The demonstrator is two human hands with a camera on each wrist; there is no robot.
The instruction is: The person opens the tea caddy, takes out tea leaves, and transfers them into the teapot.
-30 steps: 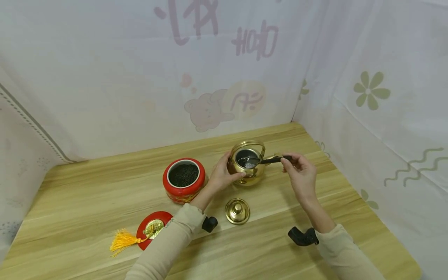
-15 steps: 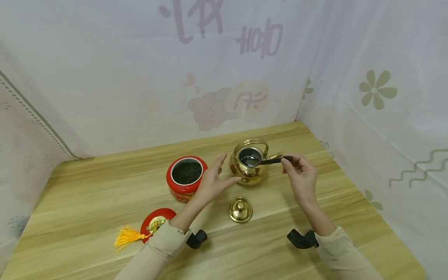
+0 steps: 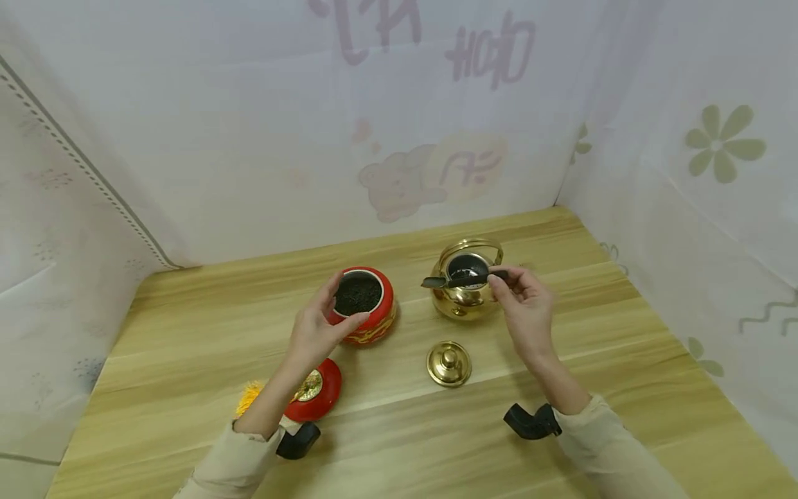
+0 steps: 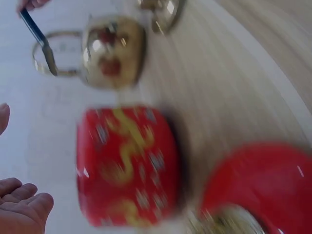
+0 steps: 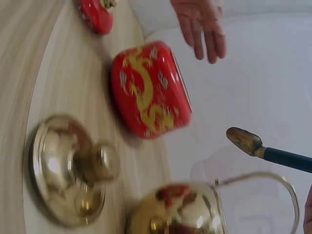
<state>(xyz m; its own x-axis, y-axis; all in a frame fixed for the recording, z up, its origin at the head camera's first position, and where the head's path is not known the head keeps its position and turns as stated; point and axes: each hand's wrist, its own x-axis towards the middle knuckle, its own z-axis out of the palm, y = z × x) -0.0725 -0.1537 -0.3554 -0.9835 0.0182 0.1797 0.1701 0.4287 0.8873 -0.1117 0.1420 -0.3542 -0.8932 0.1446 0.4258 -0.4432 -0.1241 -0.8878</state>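
My right hand (image 3: 526, 305) pinches the dark handle of a small tea scoop (image 5: 244, 141). The scoop is held level above the open mouth of a shiny brass kettle (image 3: 464, 303), its metal end pointing left; no tea shows on it. Fingers spread, my left hand (image 3: 318, 329) hovers at the near left side of a red jar (image 3: 377, 326) with a yellow dragon. In the right wrist view that hand is apart from the jar. Dark loose tea leaves (image 3: 358, 294) fill much of the jar.
In front of the kettle lies its brass lid (image 3: 449, 364), knob up. The jar's red lid (image 3: 327, 391), with a yellow tassel (image 3: 249, 396), lies partly under my left forearm. Printed cloth walls (image 3: 268, 138) border the wooden table (image 3: 399, 443).
My left hand has let go of the kettle and moved left to the jar. The scoop has come up out of the kettle's mouth and shifted left. The head view has turned leftward.
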